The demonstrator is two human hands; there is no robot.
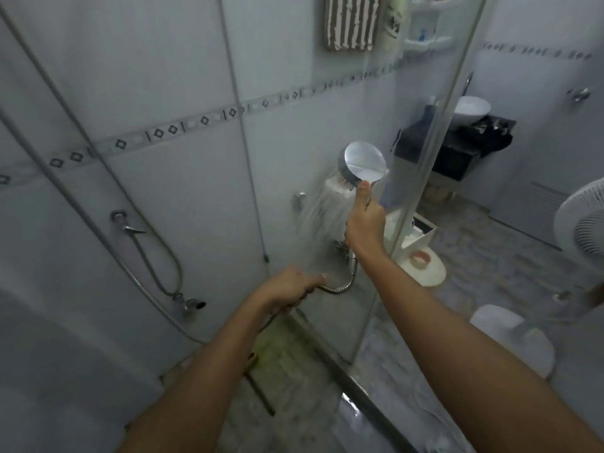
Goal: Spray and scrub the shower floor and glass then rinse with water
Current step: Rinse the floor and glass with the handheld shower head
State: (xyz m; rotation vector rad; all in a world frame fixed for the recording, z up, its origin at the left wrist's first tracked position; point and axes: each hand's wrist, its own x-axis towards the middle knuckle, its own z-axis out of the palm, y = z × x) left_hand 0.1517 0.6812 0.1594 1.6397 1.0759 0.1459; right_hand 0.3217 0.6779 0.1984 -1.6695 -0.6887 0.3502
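My right hand [365, 220] grips the handle of a round chrome shower head [362, 161], raised at mid height. Water streams from it down and to the left onto the shower glass [327, 132]. Lower down, my left hand [291, 287] holds the metal shower hose [341, 287], which curves up to the handle. The shower floor [287, 364] below looks wet and has a greenish patch. A chrome frame post [434, 132] marks the edge of the glass.
A wall tap with a second looped hose [153, 256] hangs on the tiled wall at left. A striped towel [351, 21] hangs above. Beyond the glass stand a basin [472, 107], a dark cabinet, a white bin and a fan [585, 220] at right.
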